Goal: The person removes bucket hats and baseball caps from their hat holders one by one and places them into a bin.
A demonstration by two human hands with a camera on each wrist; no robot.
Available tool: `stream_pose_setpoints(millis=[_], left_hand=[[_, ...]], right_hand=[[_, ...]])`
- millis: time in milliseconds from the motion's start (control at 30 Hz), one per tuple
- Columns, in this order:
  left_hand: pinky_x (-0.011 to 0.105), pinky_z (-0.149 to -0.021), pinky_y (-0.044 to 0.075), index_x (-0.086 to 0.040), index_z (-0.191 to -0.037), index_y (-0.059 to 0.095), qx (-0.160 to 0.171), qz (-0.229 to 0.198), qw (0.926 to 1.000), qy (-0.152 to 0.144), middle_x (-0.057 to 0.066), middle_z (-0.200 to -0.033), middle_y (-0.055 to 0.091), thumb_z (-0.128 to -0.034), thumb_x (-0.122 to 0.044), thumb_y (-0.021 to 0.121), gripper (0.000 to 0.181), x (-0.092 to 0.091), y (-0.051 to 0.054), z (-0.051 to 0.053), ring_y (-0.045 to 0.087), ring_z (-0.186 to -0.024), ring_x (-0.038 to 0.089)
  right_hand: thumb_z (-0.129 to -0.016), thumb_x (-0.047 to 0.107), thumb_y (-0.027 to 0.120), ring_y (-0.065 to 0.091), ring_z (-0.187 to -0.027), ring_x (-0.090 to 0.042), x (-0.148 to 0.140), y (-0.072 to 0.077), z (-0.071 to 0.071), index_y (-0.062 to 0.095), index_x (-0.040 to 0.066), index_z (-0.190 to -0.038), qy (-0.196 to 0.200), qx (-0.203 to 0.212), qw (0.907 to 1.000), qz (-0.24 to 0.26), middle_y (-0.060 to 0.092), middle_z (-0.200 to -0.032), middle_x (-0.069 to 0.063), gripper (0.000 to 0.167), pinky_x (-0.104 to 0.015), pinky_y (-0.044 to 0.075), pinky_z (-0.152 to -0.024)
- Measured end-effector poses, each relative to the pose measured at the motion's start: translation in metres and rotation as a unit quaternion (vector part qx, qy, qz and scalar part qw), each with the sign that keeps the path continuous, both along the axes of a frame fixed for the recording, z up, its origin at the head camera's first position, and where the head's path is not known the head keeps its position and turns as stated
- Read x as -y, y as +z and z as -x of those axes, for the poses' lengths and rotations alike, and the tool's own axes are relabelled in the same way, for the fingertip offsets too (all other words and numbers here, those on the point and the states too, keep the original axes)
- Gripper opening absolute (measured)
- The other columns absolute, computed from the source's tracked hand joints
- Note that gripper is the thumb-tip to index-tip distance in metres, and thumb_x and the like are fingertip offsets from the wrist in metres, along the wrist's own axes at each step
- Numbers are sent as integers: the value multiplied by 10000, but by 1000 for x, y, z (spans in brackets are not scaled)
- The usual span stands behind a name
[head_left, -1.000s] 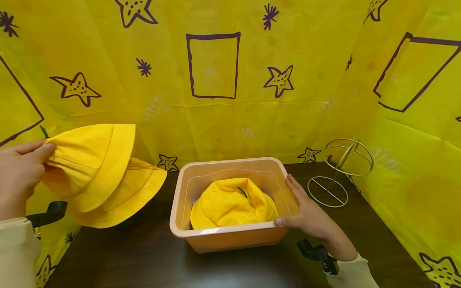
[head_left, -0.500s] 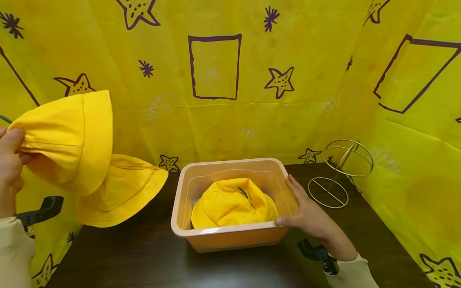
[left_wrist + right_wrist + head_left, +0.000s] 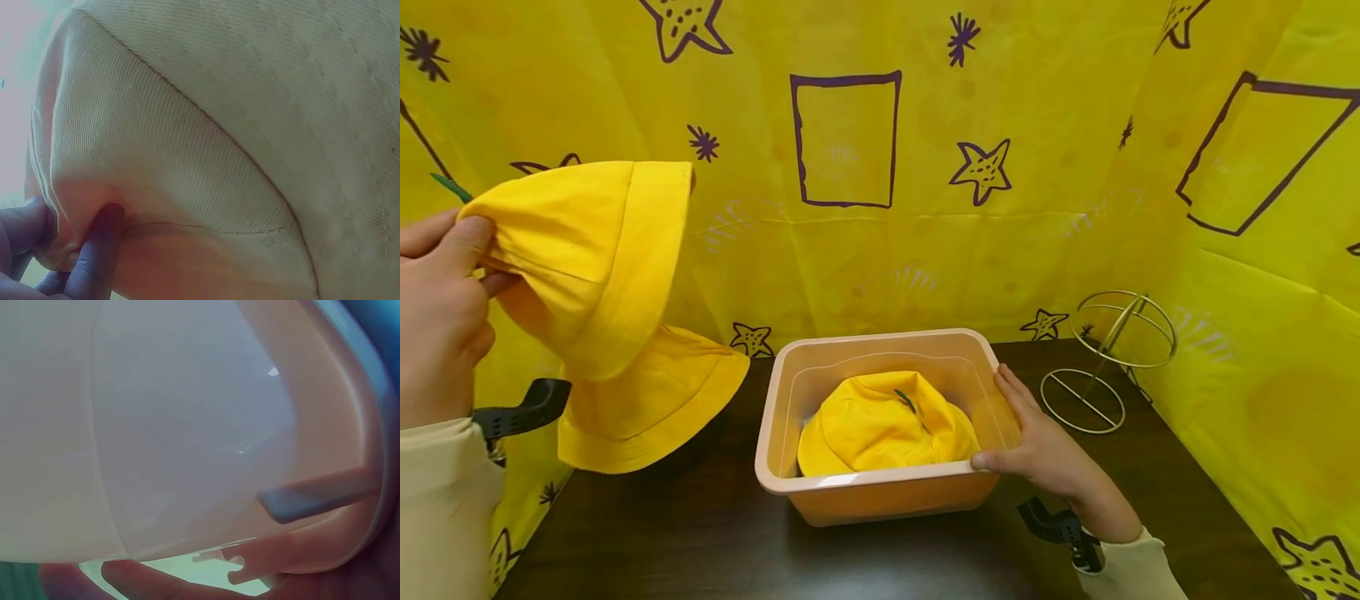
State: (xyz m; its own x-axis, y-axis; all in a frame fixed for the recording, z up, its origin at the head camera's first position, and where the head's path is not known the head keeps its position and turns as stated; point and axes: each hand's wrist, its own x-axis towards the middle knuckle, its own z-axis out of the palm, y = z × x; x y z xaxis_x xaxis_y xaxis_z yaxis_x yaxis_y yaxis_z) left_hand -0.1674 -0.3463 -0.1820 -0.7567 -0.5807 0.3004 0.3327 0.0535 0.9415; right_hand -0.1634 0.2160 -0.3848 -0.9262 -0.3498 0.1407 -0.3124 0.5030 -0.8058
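In the head view, held the raised hat (image 3: 576,242), yellow and soft, aloft at left by its crown, pinched tightly in the left-hand grip (image 3: 441,325) just beside a green tab (image 3: 451,187), with brim turned toward the right. Had the lower hat (image 3: 647,408) beneath, partly covered, with any support hidden. Spread the right-hand grip (image 3: 1048,454) across the right near corner of the orange tub (image 3: 887,500), with thumb on the near rim and fairly straight fingers at the right side, apparently steadying rather than clasping. Had the crumpled hat (image 3: 880,425) inside the tub and the wire stand (image 3: 1126,322) at far right on the dark surface (image 3: 722,533). Seemed to be at the step of lifting one hat clear of another; probably called next for a firm pinch and for guiding the brim free of the lower hat. Compared with a second ago, held the raised hat noticeably higher; found no evident change in the lower hat, tub or right-hand grip. In the left wrist view, showed fingertips (image 3: 103,231) closed on a crown fold, beside a seam and stitched brim. In the right wrist view, showed tub wall close up, with fingers along the bottom edge; could not judge firmness there.
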Motion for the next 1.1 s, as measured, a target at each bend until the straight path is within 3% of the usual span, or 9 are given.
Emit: stream_pose_setpoints(millis=[100,167,300,400,500,733,767,900,1100], left_hand=[[311,-264,116,-206,-1304,679,101,23,9997,-228,-52,-1005,669,-906,-318,745,418,-17,13,-2,680,-568,81],[329,-271,105,-209,-1283,699,99,24,9990,-432,-38,-1020,676,-900,-321,748,402,-26,19,-4,675,-563,86],[335,-279,101,-220,-1249,726,96,42,9985,-542,-20,-1032,671,-876,-323,768,389,-44,27,-4,658,-544,96],[136,-329,314,-161,-1199,752,-217,-167,9980,-569,11,-1060,665,-851,-247,801,362,-57,31,1,689,-681,104],[176,-554,519,-100,-1172,754,-417,-320,9972,-526,37,-1124,646,-807,-200,837,387,-69,35,5,694,-799,138],[230,-590,540,-70,-1200,727,-461,-606,9927,-931,69,-1221,609,-743,-155,876,488,-99,43,4,712,-914,181],[288,-629,543,-56,-1190,729,-498,-618,9919,-989,76,-1211,620,-736,-142,880,487,-105,43,5,708,-936,183],[317,-639,553,-42,-1159,745,-382,-525,9891,-1318,102,-1161,677,-722,-135,893,470,-126,42,3,705,-944,199],[309,-649,571,-42,-1167,742,-215,-86,9860,-1653,123,-1146,690,-773,-171,860,431,-154,30,5,688,-957,220]], right_hand=[[-709,361,895,105,-1457,-419,0,0,0,150,48,-1595,-24,12,10000,4,25,-1656,-86,1200,-652,169,-1087],[-710,360,896,107,-1457,-418,0,0,0,149,51,-1596,-25,14,10000,7,24,-1656,-84,1200,-649,173,-1087],[-710,357,897,101,-1458,-416,0,0,-1,148,48,-1596,-15,12,10000,30,23,-1656,-85,1200,-646,170,-1087],[-710,352,898,101,-1458,-416,1,0,0,147,40,-1594,-4,6,10000,56,22,-1656,-90,1201,-641,168,-1089],[-709,348,900,104,-1456,-416,1,0,0,145,32,-1592,0,26,10000,89,18,-1655,-92,1204,-635,171,-1090],[-715,334,898,108,-1455,-420,2,2,-1,147,17,-1588,-1,45,9999,93,18,-1656,-93,1194,-634,175,-1089],[-715,333,898,109,-1454,-421,2,2,-1,148,16,-1587,-6,42,10000,89,19,-1655,-95,1193,-635,175,-1089],[-714,348,899,109,-1454,-423,2,3,-2,147,12,-1586,-9,26,10000,78,19,-1655,-100,1200,-635,181,-1087],[-717,357,894,118,-1451,-422,3,1,0,145,15,-1587,31,-7,9999,97,18,-1655,-97,1198,-629,190,-1085]])
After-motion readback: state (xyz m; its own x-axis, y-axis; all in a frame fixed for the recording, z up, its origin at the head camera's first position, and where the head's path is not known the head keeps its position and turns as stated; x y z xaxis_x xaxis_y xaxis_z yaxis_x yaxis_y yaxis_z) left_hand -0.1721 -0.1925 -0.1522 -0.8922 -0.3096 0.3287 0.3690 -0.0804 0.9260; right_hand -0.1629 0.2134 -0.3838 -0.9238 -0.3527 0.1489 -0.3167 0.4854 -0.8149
